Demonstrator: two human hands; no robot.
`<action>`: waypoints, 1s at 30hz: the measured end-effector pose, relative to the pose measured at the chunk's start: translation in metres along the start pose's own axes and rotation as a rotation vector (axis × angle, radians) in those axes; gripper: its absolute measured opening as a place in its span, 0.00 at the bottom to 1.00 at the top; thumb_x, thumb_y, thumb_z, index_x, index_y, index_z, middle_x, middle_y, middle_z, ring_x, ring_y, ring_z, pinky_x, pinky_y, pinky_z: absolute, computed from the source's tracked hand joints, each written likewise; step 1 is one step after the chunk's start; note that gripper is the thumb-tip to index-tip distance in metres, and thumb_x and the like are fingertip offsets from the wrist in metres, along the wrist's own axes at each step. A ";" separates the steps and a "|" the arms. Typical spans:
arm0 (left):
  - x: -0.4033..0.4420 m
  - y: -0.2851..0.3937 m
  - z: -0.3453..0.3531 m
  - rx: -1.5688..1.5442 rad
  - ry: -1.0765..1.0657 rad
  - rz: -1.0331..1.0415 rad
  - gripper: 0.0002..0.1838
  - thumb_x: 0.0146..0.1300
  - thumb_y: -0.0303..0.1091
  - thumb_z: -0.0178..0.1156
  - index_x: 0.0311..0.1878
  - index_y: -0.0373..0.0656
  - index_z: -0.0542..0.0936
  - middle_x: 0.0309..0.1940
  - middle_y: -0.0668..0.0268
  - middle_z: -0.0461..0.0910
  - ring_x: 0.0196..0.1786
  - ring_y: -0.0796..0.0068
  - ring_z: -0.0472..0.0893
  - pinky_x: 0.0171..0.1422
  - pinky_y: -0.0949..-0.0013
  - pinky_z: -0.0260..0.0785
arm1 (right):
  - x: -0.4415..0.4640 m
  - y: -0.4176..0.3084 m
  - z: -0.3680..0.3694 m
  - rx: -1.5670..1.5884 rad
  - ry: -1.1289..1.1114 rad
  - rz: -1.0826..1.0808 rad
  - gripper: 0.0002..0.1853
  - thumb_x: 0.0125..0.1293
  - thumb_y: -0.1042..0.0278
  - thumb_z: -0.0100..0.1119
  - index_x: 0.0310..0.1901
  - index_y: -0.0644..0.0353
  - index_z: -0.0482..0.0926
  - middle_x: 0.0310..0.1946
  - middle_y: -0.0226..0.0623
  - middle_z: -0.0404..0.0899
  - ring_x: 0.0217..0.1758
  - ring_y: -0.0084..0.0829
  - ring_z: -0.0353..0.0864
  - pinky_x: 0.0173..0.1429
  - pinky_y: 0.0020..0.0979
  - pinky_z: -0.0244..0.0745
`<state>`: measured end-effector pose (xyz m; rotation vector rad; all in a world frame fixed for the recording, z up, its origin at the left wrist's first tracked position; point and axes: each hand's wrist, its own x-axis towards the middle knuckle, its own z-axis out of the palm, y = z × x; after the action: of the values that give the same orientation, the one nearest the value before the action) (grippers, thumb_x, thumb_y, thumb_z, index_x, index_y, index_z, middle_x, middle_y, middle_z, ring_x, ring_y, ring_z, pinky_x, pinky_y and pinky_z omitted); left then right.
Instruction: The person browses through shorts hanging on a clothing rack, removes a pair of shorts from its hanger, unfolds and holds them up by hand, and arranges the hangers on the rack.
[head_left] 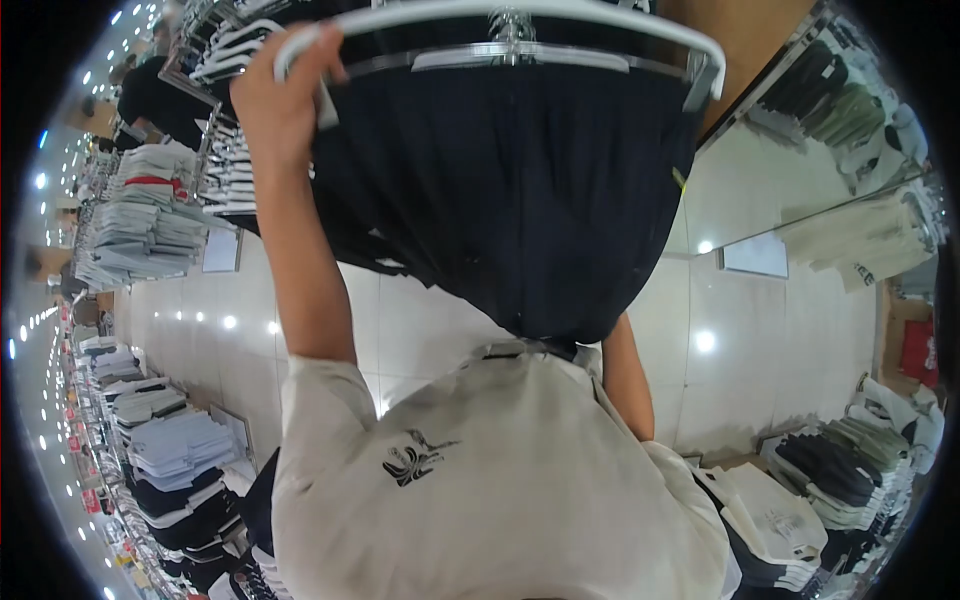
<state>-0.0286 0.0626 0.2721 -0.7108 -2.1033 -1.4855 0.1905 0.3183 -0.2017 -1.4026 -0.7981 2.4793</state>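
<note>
A dark garment (510, 190) hangs by metal clips from a white hanger (600, 15) at the top of the view. My left hand (295, 85) is at the hanger's left end, its fingers curled round the white plastic. My right forearm (627, 380) reaches up behind the garment's right side, and the cloth hides my right hand. The garment spreads wide at the hanger and narrows towards my chest.
Racks of grey and white clothes (145, 225) stand at the left, beside a row of white hangers (230, 165). A person in dark clothes (160, 100) is at the upper left. More racks (850, 460) and a mirror-like panel (800, 190) are at the right.
</note>
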 end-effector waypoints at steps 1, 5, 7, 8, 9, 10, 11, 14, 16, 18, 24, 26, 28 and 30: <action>-0.017 -0.003 -0.001 -0.038 0.008 -0.021 0.12 0.58 0.36 0.69 0.39 0.37 0.85 0.19 0.72 0.79 0.21 0.89 0.68 0.24 0.80 0.56 | 0.000 -0.007 -0.004 -0.019 0.010 -0.038 0.29 0.73 0.43 0.47 0.53 0.67 0.75 0.40 0.40 0.80 0.40 0.33 0.82 0.43 0.33 0.77; -0.097 -0.017 -0.013 0.181 -0.052 0.026 0.11 0.55 0.35 0.69 0.34 0.36 0.83 0.23 0.69 0.79 0.25 0.82 0.74 0.30 0.76 0.64 | -0.042 -0.043 -0.021 -0.227 0.098 -0.265 0.28 0.74 0.44 0.47 0.52 0.67 0.76 0.38 0.39 0.81 0.37 0.33 0.83 0.40 0.33 0.78; -0.128 -0.017 -0.009 0.059 -0.126 0.024 0.09 0.53 0.31 0.72 0.32 0.36 0.83 0.22 0.69 0.79 0.23 0.84 0.73 0.27 0.77 0.62 | -0.074 -0.065 -0.020 -0.309 0.098 -0.367 0.25 0.75 0.49 0.46 0.53 0.67 0.75 0.41 0.41 0.80 0.40 0.33 0.82 0.43 0.34 0.78; -0.142 -0.019 -0.006 -0.049 -0.140 -0.006 0.09 0.52 0.27 0.74 0.31 0.36 0.82 0.21 0.69 0.78 0.20 0.85 0.71 0.24 0.78 0.59 | -0.084 -0.073 -0.022 -0.337 0.078 -0.395 0.24 0.75 0.50 0.47 0.54 0.66 0.75 0.42 0.41 0.80 0.42 0.33 0.82 0.45 0.35 0.79; -0.151 -0.020 -0.006 -0.015 -0.172 -0.048 0.08 0.53 0.27 0.73 0.30 0.36 0.82 0.19 0.70 0.76 0.20 0.86 0.70 0.23 0.79 0.57 | -0.090 -0.081 -0.021 -0.369 0.068 -0.482 0.23 0.76 0.52 0.47 0.55 0.66 0.74 0.44 0.42 0.80 0.44 0.34 0.82 0.46 0.35 0.79; -0.161 -0.021 -0.005 -0.015 -0.168 -0.100 0.09 0.53 0.27 0.74 0.30 0.36 0.82 0.19 0.70 0.76 0.20 0.86 0.70 0.24 0.79 0.57 | -0.096 -0.088 -0.016 -0.398 0.054 -0.572 0.22 0.76 0.53 0.47 0.56 0.66 0.74 0.45 0.43 0.80 0.45 0.34 0.82 0.47 0.34 0.79; -0.170 -0.023 -0.004 -0.013 -0.163 -0.148 0.09 0.53 0.28 0.74 0.29 0.36 0.81 0.19 0.70 0.76 0.20 0.86 0.70 0.24 0.79 0.56 | -0.102 -0.094 -0.010 -0.424 0.037 -0.662 0.22 0.76 0.55 0.47 0.58 0.66 0.73 0.46 0.44 0.80 0.47 0.35 0.82 0.48 0.34 0.79; -0.186 -0.029 -0.005 0.005 -0.172 -0.180 0.10 0.52 0.29 0.75 0.28 0.37 0.81 0.19 0.70 0.76 0.20 0.84 0.69 0.25 0.79 0.56 | -0.124 -0.119 0.023 -0.769 0.083 -1.187 0.22 0.75 0.58 0.48 0.62 0.65 0.71 0.55 0.48 0.76 0.54 0.37 0.80 0.55 0.33 0.76; -0.191 -0.027 -0.003 0.004 -0.174 -0.164 0.10 0.52 0.29 0.75 0.28 0.36 0.81 0.19 0.70 0.76 0.21 0.84 0.69 0.25 0.78 0.56 | -0.141 -0.138 0.054 -0.828 0.031 -1.333 0.26 0.74 0.54 0.50 0.64 0.65 0.69 0.59 0.48 0.74 0.60 0.38 0.76 0.60 0.37 0.73; -0.190 -0.022 0.001 -0.015 -0.179 -0.207 0.10 0.51 0.28 0.75 0.28 0.36 0.82 0.19 0.70 0.76 0.22 0.83 0.70 0.26 0.78 0.57 | -0.137 -0.143 0.073 -0.634 -0.172 -1.207 0.28 0.74 0.51 0.51 0.65 0.65 0.68 0.59 0.47 0.74 0.60 0.38 0.76 0.61 0.37 0.72; -0.181 -0.023 0.015 0.087 -0.112 -0.282 0.08 0.52 0.26 0.73 0.30 0.37 0.83 0.20 0.70 0.77 0.23 0.84 0.72 0.26 0.78 0.60 | -0.091 -0.158 0.069 -0.210 -0.690 -0.577 0.28 0.75 0.46 0.48 0.57 0.66 0.74 0.39 0.39 0.79 0.42 0.30 0.78 0.47 0.28 0.72; -0.184 -0.031 0.013 -0.001 -0.047 -0.359 0.09 0.53 0.28 0.73 0.33 0.37 0.82 0.21 0.71 0.77 0.24 0.85 0.73 0.27 0.80 0.62 | -0.092 -0.164 0.063 -0.344 -0.688 -0.670 0.27 0.75 0.45 0.46 0.51 0.67 0.77 0.32 0.35 0.78 0.35 0.26 0.77 0.40 0.25 0.70; -0.189 -0.044 0.011 -0.033 -0.033 -0.378 0.10 0.53 0.30 0.74 0.34 0.36 0.82 0.22 0.71 0.77 0.24 0.85 0.73 0.27 0.81 0.62 | -0.118 -0.175 0.073 -0.500 -0.520 -0.715 0.19 0.68 0.56 0.48 0.41 0.66 0.80 0.29 0.34 0.78 0.30 0.20 0.74 0.30 0.20 0.64; -0.192 -0.052 0.011 -0.068 -0.040 -0.387 0.12 0.54 0.32 0.74 0.34 0.36 0.82 0.23 0.71 0.78 0.24 0.85 0.73 0.28 0.81 0.62 | -0.130 -0.180 0.080 -0.459 -0.494 -0.758 0.14 0.58 0.80 0.43 0.37 0.67 0.81 0.27 0.33 0.79 0.24 0.16 0.68 0.25 0.18 0.59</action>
<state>0.0818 0.0310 0.1099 -0.3694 -2.3258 -1.7606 0.1752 0.3873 0.0230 -0.3824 -1.6940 2.0760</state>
